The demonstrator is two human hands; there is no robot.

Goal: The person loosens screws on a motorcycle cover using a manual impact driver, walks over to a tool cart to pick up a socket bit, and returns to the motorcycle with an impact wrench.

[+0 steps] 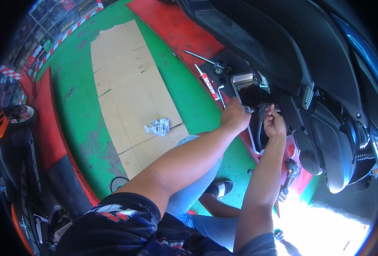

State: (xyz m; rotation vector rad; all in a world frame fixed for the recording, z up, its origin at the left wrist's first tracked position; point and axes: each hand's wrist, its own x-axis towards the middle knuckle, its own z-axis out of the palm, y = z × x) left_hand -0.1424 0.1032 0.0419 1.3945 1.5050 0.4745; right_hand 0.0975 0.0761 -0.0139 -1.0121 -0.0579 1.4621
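Note:
My left hand (236,116) is closed around a small metallic piece (249,109), whose end sticks out past the fingers; its kind is too small to tell. Just to the right, my right hand (274,123) is raised palm up with its fingers curled and pinched together near the underside of a dark scooter (257,38). Whatever those fingertips hold, if anything, cannot be made out. Below both hands lies a metal-rimmed drain pan (242,78) with dark contents. An L-shaped hex wrench (221,96) rests beside my left hand, next to a red and white tube (209,86).
A long-handled ratchet (201,59) lies on the red platform (163,25). A power tool (290,170) stands at the lower right. Flattened cardboard (129,94) with a crumpled rag (158,126) covers part of the green floor (78,102). An orange and black motorcycle (16,149) stands left.

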